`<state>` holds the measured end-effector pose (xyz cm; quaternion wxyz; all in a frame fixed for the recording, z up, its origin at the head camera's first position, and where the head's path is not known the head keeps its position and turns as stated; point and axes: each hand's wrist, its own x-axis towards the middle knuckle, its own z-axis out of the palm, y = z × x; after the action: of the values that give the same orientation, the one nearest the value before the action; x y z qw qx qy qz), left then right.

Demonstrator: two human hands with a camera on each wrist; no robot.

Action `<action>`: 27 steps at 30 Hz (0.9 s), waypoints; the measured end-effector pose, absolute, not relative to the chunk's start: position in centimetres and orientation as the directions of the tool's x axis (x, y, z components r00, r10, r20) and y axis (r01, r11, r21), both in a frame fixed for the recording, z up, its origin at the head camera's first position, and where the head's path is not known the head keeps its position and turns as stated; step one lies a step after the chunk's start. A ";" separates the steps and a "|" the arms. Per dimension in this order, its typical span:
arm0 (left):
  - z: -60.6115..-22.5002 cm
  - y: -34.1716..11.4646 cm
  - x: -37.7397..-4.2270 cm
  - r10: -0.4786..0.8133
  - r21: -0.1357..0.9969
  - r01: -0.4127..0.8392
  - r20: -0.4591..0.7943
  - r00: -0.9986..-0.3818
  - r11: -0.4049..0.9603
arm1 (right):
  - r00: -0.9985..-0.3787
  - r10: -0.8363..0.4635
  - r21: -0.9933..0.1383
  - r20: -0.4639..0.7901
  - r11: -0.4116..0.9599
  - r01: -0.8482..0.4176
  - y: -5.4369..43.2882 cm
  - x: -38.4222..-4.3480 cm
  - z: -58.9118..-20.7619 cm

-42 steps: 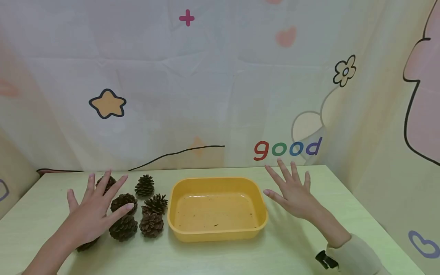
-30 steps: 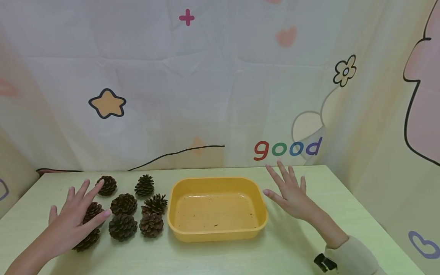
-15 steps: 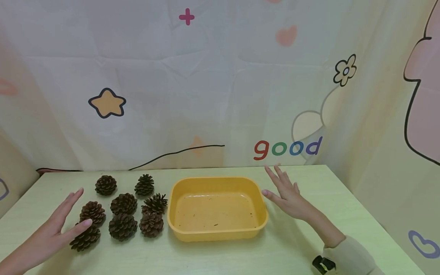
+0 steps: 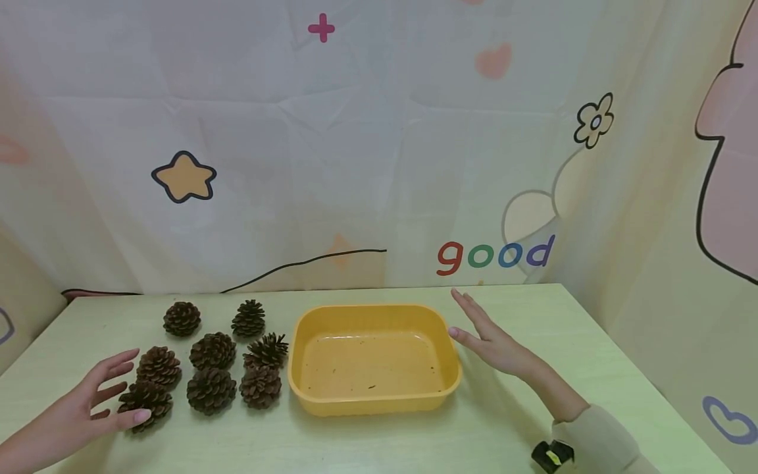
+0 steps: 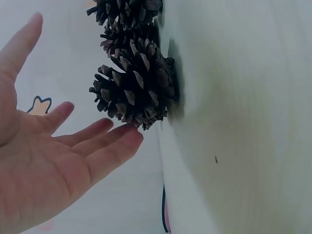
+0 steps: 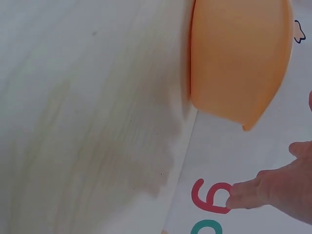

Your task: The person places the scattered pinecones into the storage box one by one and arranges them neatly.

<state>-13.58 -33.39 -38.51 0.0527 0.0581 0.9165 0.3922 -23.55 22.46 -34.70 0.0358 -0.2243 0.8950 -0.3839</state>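
Note:
My left hand (image 4: 83,411) is at the nearest pine cone (image 4: 146,403) on the left, thumb on its near side and the loosely bent fingers beyond it. In the left wrist view the palm faces that pine cone (image 5: 136,85), with fingertips (image 5: 131,137) right at its scales and the thumb spread away. Several other brown pine cones, among them one farther back (image 4: 182,318), stand between this hand and the yellow tub (image 4: 374,407). My right hand (image 4: 497,345) hovers by the tub's right rim, fingers straight together, thumb apart, holding nothing.
The tub holds only small dark specks. Behind the pale table (image 4: 367,451) hangs a printed curtain (image 4: 355,164) with a star and the word "good". A black clip-like piece (image 4: 552,455) sits at the right sleeve (image 4: 601,438).
The left hand has moved left and toward the near edge, from over the pine cones down to the nearest one. The right hand's spread fingers have come together and its wrist has turned slightly.

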 end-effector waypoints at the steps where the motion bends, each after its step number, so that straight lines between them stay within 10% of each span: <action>1: -38.6 -33.4 -13.5 0.148 0.725 0.063 -0.054 -0.987 0.686 | -0.897 -0.430 -0.712 0.101 0.599 -0.367 22.5 -23.6 -34.8; 27: -38.5 -33.8 -14.3 0.155 0.624 0.067 -0.088 -0.984 0.779 | -0.847 -0.519 -0.891 -0.120 0.431 -0.138 23.1 -24.8 -35.9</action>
<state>-14.29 -33.82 -38.47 0.0673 0.0588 0.9407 0.3273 -24.81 23.08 -35.88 0.1922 -0.1993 0.8239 -0.4945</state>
